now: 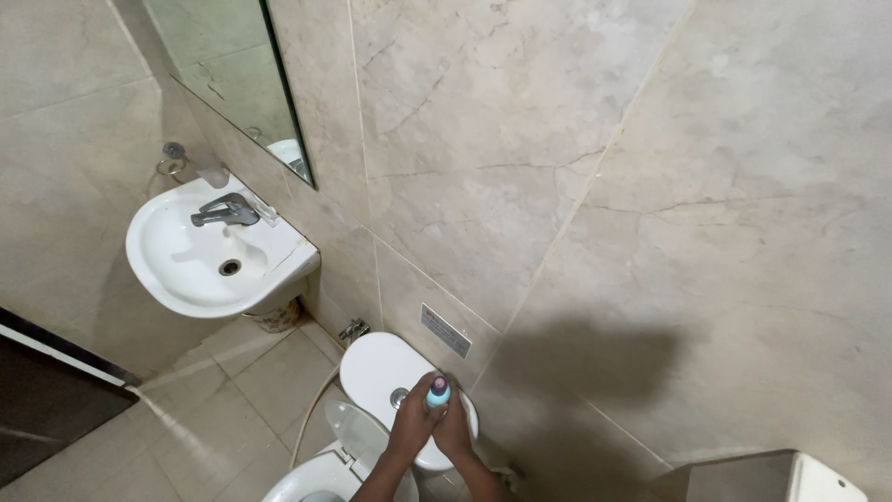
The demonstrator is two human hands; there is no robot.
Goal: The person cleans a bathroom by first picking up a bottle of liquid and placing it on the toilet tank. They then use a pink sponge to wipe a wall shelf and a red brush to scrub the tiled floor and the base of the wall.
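Both hands clasp a small blue bottle (pixel 438 394) above the white toilet cistern (pixel 376 372); left hand (pixel 413 421) grips at nine o'clock, right hand (pixel 455 429) at three; washbasin (pixel 177 265) lies toward ten o'clock.

Place: I stand in a small bathroom
Fixtures: white toilet (pixel 390 390), wall basin (pixel 186 270) with tap (pixel 226 212), mirror (pixel 232 74)
Walls: beige marble tiles (pixel 576 167) around me

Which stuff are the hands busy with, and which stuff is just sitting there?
Busy with: the left hand and right hand wrap the small blue bottle, held over the white toilet tank.

Just sitting there: sink, tap, mirror, spray hose.
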